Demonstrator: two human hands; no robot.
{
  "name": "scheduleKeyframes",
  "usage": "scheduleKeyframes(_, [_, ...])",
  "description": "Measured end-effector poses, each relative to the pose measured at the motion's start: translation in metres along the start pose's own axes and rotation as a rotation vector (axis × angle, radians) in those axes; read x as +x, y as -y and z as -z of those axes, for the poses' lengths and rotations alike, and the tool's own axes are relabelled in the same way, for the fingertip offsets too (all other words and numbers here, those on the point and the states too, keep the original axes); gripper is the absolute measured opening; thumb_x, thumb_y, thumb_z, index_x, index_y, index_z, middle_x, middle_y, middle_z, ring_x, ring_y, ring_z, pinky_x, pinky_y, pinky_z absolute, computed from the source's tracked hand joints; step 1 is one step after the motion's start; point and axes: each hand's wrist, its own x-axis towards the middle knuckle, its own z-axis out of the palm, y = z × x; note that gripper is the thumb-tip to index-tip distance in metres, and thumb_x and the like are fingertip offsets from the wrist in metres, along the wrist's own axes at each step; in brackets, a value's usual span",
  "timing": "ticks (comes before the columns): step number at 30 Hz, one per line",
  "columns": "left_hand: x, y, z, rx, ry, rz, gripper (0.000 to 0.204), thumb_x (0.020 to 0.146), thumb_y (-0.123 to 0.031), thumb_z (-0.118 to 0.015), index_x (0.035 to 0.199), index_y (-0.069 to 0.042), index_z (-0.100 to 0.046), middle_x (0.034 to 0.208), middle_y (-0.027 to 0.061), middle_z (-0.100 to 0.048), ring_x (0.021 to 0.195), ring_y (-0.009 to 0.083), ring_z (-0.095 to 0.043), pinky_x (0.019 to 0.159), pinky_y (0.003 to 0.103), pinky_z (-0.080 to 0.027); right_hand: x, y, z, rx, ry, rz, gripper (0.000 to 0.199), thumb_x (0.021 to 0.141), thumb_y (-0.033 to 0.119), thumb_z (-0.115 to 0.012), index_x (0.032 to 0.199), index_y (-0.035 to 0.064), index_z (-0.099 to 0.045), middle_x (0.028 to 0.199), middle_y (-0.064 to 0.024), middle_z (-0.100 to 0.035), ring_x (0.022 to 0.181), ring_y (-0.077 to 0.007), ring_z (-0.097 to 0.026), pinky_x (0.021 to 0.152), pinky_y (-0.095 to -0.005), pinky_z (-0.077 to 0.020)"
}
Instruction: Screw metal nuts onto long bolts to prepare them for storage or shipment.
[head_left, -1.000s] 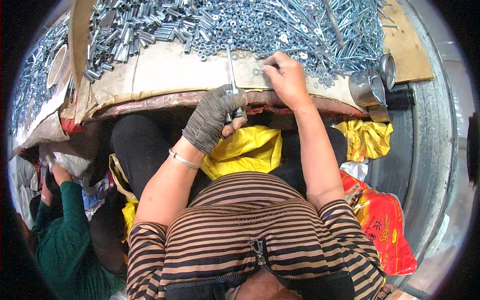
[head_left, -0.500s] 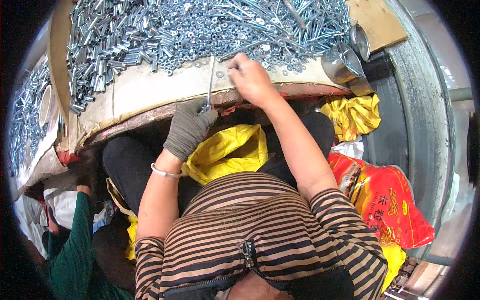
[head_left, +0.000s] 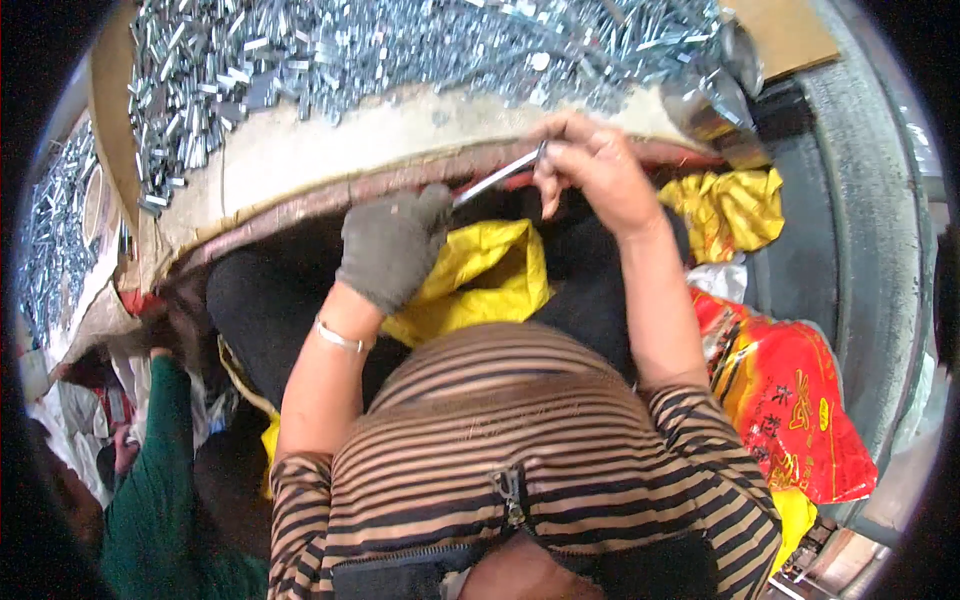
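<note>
Worktable heaped with metal parts, gloved left hand and bare right hand pinching opposite ends of metal rod

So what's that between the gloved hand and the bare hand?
In the head view, a thin shiny metal rod spans the gap: the left hand, in a grey glove, holds one end, the bare right hand the other.

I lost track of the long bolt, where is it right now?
In the head view, the long metal bolt sits centre, spanning between the gloved left hand and the bare right hand, just below the table edge.
</note>
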Motion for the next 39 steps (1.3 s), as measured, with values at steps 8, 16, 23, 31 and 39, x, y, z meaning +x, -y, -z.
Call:
scheduleKeyframes(8, [0.003,0.005,0.000,0.064,0.016,-0.014,0.012,0.084,-0.024,-0.055,0.089,-0.015,-0.061,0.072,0.0116,-0.062,0.066,0.0312,-0.063,0.056,0.043,-0.049,0.003,0.002,0.007,-0.041,0.077,0.080,0.029,0.089,0.011,-0.054,0.113,-0.0033,-0.061,0.075,-0.0043,-0.061,0.067,-0.0112,-0.062,0.060,-0.0255,-0.0569])
scheduleKeyframes(16, [0.001,0.004,0.007,0.090,0.184,0.027,0.026,0.079,-0.025,-0.064,0.104,-0.018,-0.065,0.090,0.0082,-0.066,0.074,0.0287,-0.065,0.063,0.040,-0.051,0.001,0.007,0.010,-0.161,0.107,0.000,0.027,0.086,0.012,-0.058,0.108,-0.0031,-0.062,0.075,-0.0060,-0.063,0.063,-0.0109,-0.062,0.056,-0.0249,-0.0567])
scheduleKeyframes(23, [-0.001,0.010,-0.002,-0.028,0.041,-0.102,0.020,0.078,-0.022,-0.063,0.096,-0.015,-0.064,0.083,0.0093,-0.064,0.072,0.0295,-0.063,0.061,0.041,-0.049,-0.002,0.003,0.009,0.107,0.295,-0.062,0.019,0.089,0.012,-0.053,0.100,-0.0023,-0.059,0.072,-0.0071,-0.057,0.056,-0.0129,-0.058,0.044,-0.0251,-0.0518])
scheduleKeyframes(31, [0.000,0.005,-0.003,-0.049,0.060,-0.062,0.017,0.078,-0.021,-0.062,0.095,-0.017,-0.064,0.078,0.0081,-0.064,0.071,0.0288,-0.063,0.061,0.041,-0.049,-0.002,0.001,0.006,-0.011,0.157,-0.034,0.043,0.086,0.020,-0.060,0.120,-0.0046,-0.051,0.083,-0.0091,-0.062,0.067,-0.0137,-0.064,0.054,-0.0246,-0.0566])
scheduleKeyframes(39, [-0.001,0.005,0.001,-0.148,0.202,0.033,0.020,0.081,-0.027,-0.064,0.095,-0.013,-0.065,0.077,0.0139,-0.065,0.073,0.0328,-0.063,0.062,0.042,-0.049,0.006,-0.011,-0.009,-0.273,-0.005,0.080,0.024,0.085,0.011,-0.063,0.104,-0.0016,-0.058,0.079,-0.0067,-0.063,0.066,-0.0124,-0.065,0.055,-0.0234,-0.0547])
